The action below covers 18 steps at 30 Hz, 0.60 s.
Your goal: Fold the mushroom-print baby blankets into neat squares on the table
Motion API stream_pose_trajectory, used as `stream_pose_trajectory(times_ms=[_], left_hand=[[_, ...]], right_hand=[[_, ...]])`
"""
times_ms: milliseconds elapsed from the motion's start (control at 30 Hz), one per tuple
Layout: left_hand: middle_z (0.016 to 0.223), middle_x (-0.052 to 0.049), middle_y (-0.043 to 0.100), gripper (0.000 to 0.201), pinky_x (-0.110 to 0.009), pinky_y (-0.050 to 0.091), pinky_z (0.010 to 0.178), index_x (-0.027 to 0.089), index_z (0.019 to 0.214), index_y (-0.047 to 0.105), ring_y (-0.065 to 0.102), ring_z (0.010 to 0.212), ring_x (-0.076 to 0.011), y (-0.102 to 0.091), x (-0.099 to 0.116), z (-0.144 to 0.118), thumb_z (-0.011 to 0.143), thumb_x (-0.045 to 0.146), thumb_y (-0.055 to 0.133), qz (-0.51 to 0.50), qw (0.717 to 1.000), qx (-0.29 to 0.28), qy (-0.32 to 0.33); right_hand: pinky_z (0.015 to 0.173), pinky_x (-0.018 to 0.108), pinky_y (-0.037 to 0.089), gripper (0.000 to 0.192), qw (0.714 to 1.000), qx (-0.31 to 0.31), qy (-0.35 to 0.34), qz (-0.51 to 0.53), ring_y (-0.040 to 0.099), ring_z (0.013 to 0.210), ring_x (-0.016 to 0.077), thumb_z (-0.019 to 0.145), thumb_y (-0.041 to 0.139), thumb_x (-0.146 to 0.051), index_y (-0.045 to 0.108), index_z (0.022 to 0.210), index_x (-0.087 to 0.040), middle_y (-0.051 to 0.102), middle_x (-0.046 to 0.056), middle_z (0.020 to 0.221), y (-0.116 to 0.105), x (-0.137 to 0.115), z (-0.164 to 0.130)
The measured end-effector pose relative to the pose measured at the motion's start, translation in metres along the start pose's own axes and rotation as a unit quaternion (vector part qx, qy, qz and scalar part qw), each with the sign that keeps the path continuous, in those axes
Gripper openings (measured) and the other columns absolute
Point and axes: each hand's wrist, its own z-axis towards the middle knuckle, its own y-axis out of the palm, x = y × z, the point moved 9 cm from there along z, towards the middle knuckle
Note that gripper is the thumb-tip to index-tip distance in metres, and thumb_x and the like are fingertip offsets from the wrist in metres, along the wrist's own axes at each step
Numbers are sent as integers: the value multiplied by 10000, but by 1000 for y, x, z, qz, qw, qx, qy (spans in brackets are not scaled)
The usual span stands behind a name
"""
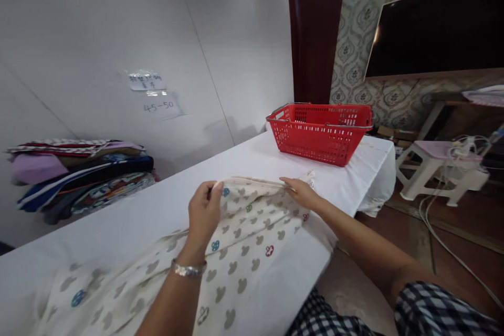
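A cream cloth garment printed with grey, blue and red mouse-head shapes is spread over the white-covered table in front of me. My left hand pinches its upper edge near the middle of the table, thumb against the fingers. Further right, my right hand grips the same edge, and the fabric is stretched between both hands. A small white tag shows just beyond the right hand. The garment's kind is hard to make out; its left part lies in loose folds under my left forearm.
A red plastic basket with metal handles stands at the table's far right. Folded clothes are stacked at the left against the white wall, which bears paper labels. Beyond the table's right edge are a stool and cables on the floor.
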Motion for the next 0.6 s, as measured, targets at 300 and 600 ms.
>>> stream_pose_trajectory(times_ms=[300,600], left_hand=[[692,-6,612,347,-233,388,591,157,793,628,533,652,-145,0,-16,79,757,492,544,-2,999,30,-30],[669,-3,604,325,-234,383,571,159,747,617,515,619,-138,-8,-26,100,722,478,560,5,997,54,-56]], right_hand=[[868,343,449,310,995,-59,83,15,613,976,244,763,530,-135,681,1032,-160,681,100,1057,-19,102,19],[584,227,432,130,983,-84,158,41,575,637,149,677,573,-216,669,731,-148,659,26,689,-36,169,28]])
